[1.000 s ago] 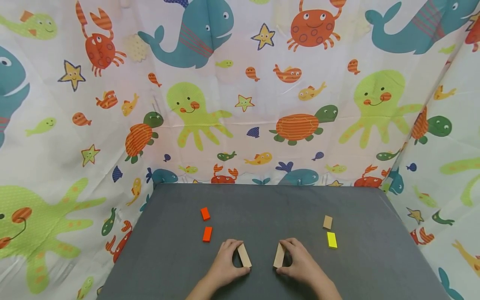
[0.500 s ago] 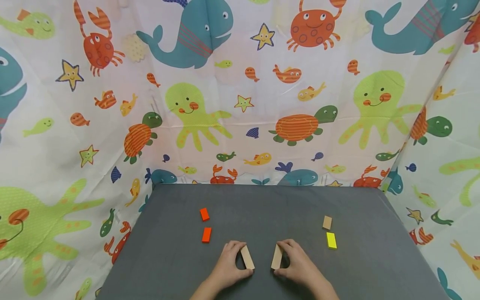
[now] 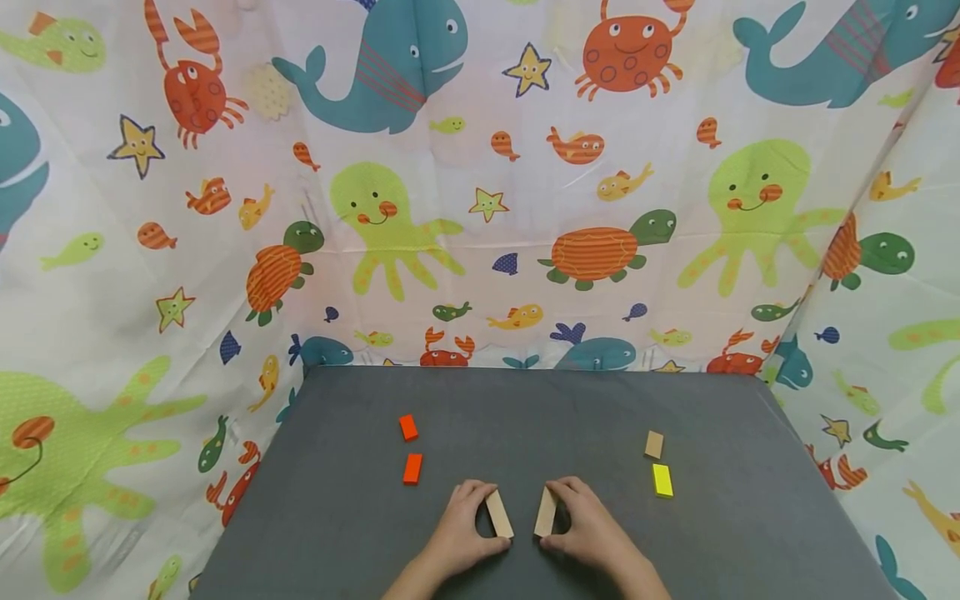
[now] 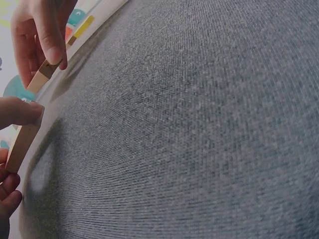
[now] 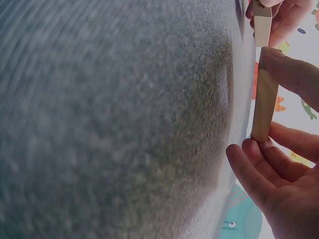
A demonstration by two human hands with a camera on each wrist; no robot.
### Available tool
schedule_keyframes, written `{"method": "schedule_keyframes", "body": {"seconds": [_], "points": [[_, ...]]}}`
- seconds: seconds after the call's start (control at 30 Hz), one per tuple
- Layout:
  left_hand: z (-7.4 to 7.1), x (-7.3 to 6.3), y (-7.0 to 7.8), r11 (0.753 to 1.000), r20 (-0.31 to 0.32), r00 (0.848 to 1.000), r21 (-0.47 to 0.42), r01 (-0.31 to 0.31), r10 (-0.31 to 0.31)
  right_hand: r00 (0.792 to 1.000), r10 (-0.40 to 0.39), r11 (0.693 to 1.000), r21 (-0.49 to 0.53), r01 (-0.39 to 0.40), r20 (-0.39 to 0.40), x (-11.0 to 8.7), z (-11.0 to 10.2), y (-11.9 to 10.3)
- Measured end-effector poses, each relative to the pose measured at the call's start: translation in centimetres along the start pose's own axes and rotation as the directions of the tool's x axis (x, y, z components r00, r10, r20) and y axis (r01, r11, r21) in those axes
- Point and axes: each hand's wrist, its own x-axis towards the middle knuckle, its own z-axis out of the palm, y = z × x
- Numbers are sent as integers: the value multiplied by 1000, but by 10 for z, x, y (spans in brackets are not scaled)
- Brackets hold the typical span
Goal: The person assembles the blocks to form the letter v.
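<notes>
My left hand (image 3: 462,532) pinches a plain wooden block (image 3: 499,514) end to end, thumb at the near end and fingers at the far end. Opposite it, my right hand (image 3: 588,525) grips a second plain wooden block (image 3: 546,512) the same way. A narrow gap separates the two blocks, which lean toward each other at their near ends. In the left wrist view the left hand's block (image 4: 22,142) shows above its shadow on the cloth. The right wrist view shows the thumb and fingertips on the ends of the right hand's block (image 5: 265,102).
Two orange-red blocks (image 3: 412,469) lie on the grey cloth-covered table (image 3: 525,417) at left. On the right lie a small tan block (image 3: 654,444) and a yellow block (image 3: 662,481). A sea-animal curtain (image 3: 517,192) hangs behind and at both sides.
Both hands have come closer together, the left one moving right and the right one moving left, each with its wooden block. The gap between the blocks has narrowed.
</notes>
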Motion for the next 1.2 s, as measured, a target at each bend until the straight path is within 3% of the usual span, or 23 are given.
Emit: {"method": "schedule_keyframes", "body": {"seconds": [0.63,1.2], "points": [[10,5,2,1000,-18,1000,15,-15,15,1000,-31,1000,-2,30,-4,7,11,-1],[19,6,2,996,-38,999,85,-29,33,996,-84,991,-108,82,-18,8,22,-4]]}}
